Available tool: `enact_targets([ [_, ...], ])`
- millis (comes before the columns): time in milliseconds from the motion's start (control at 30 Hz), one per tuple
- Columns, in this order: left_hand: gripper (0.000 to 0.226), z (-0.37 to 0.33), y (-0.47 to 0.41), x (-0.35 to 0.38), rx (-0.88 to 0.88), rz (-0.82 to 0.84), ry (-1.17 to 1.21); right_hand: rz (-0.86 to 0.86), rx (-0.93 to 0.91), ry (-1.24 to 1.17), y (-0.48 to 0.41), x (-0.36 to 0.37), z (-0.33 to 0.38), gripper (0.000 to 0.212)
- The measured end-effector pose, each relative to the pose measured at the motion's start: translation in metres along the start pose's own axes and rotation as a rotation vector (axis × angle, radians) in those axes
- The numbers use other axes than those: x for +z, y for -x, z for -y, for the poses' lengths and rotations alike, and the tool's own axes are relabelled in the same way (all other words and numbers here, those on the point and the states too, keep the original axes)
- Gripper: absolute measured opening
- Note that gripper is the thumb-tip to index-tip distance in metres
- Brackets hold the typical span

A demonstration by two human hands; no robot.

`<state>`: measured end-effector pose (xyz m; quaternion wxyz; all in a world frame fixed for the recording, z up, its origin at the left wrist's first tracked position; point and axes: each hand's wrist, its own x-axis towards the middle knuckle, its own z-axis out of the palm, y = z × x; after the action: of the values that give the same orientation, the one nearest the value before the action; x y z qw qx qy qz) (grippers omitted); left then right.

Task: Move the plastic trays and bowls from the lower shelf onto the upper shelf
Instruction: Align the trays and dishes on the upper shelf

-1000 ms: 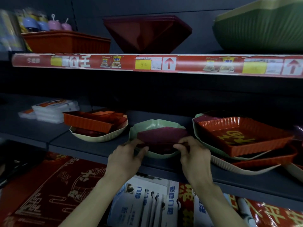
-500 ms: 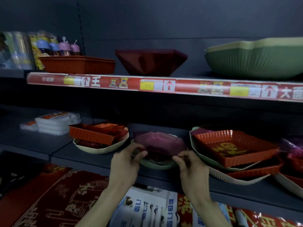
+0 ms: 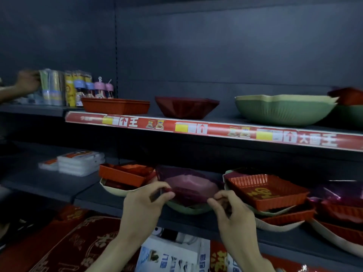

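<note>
A dark red translucent plastic bowl [image 3: 188, 183] hangs just above a pale green bowl [image 3: 188, 210] on the lower shelf [image 3: 88, 195]. My left hand [image 3: 145, 207] pinches its left rim and my right hand [image 3: 231, 211] pinches its right rim. On the upper shelf [image 3: 216, 128] stand an orange-red tray [image 3: 115, 106], a dark red bowl [image 3: 186, 107] and a large green bowl [image 3: 284, 109]. More orange-red trays [image 3: 265, 191] in cream bowls sit to the right on the lower shelf, and another stack of trays [image 3: 123, 173] to the left.
Another person's hand [image 3: 27, 81] touches packaged goods [image 3: 59, 89] at the far left of the upper shelf. White packets [image 3: 80, 161] lie at the left of the lower shelf. Red and blue printed packages [image 3: 172, 256] fill the space below.
Both hands have lifted the dark red bowl out of the pale green bowl and a little upward. The camera has tilted up, showing more of the upper shelf.
</note>
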<state>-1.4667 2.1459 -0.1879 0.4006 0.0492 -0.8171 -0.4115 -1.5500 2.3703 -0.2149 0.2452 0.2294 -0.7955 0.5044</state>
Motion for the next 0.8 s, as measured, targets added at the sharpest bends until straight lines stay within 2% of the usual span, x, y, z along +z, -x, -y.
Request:
enact_targets([
  [133,0.010,-0.030,0.009,-0.027,0.036,-0.025,0.008,0.015,-0.009,0.025,0.004,-0.022,0.029,0.021],
  [367,0.009,-0.073,0.029,-0.073,0.039,-0.040,0.123,0.066,-0.090,0.261,0.013,-0.058,0.078,0.064],
  [467,0.011,-0.086,0.034,-0.089,0.041,-0.023,0.211,0.131,-0.076,0.284,0.015,-0.074,0.103,0.066],
  [567,0.011,-0.106,0.040,-0.104,0.067,-0.035,0.308,0.146,-0.076,0.160,0.016,-0.091,0.127,0.072],
  [700,0.010,-0.126,0.047,-0.118,0.081,-0.046,0.370,0.114,-0.080,0.002,0.020,-0.109,0.152,0.059],
  [800,0.010,-0.134,0.045,-0.125,0.090,-0.089,0.402,0.115,-0.108,-0.070,0.021,-0.119,0.162,0.058],
])
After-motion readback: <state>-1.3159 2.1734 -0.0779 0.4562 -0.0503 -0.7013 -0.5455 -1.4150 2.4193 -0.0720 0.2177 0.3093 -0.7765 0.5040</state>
